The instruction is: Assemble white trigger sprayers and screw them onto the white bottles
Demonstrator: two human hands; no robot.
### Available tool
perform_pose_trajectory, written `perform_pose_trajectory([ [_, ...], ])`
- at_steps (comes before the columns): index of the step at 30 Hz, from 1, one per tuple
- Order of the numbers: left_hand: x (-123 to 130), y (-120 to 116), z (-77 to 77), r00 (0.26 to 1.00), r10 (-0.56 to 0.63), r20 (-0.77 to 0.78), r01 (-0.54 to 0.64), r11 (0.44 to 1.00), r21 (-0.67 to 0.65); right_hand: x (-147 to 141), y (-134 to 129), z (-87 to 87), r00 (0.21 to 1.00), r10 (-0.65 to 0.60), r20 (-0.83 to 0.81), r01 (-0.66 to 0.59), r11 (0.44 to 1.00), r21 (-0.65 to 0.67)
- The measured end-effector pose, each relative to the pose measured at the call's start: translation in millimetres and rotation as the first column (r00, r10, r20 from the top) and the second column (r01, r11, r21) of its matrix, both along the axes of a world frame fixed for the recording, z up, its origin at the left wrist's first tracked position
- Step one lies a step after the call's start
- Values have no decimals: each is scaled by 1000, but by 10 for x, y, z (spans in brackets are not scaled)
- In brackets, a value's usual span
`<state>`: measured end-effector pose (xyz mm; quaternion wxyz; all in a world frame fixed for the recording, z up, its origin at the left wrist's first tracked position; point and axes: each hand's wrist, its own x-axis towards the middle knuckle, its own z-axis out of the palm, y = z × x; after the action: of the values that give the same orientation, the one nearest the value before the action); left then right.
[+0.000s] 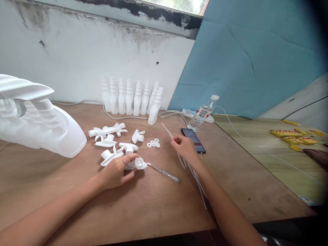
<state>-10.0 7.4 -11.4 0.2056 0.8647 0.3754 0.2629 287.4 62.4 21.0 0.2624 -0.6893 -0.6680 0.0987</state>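
Note:
My left hand (119,171) grips a white trigger spray head (139,163) that lies on the table, its round cap opening facing up. Between the pinched fingertips of my right hand (185,147) is a thin translucent tube (167,130), raised at a slant. More tubes (200,191) lie under my right forearm. A clear-handled screwdriver (165,173) points its tip at the held spray head. Several loose spray heads (105,143) are piled beyond my left hand. Small white ring washers (153,142) lie in a cluster between my hands.
White bottles (129,99) stand in a row by the wall. Large white spray bottles (64,126) fill the left side. A phone (201,147), a water bottle (202,114) and a power strip (210,119) with cables sit at right. Yellow pieces (294,136) lie on the adjoining table near another person's hand (316,157).

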Motion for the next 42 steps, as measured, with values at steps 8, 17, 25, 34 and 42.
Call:
perform_pose_trajectory([
  [8,19,9,40,1000,-2,24,4,998,-56,-292,-278,-43,754,446,-483,-207,858,470],
  [17,9,2,12,1000,-5,13,5,1000,-9,-401,-304,-44,787,582,-205,-573,813,105],
  [25,21,8,25,998,-51,36,53,998,-32,-663,-469,-40,593,590,-548,-522,800,296],
  [34,7,21,-26,997,-42,58,46,997,-61,-675,-468,-94,654,677,-338,-584,736,343],
  [42,49,11,-28,991,-51,126,54,998,-17,-833,-452,-146,657,719,-227,-573,672,469],
])
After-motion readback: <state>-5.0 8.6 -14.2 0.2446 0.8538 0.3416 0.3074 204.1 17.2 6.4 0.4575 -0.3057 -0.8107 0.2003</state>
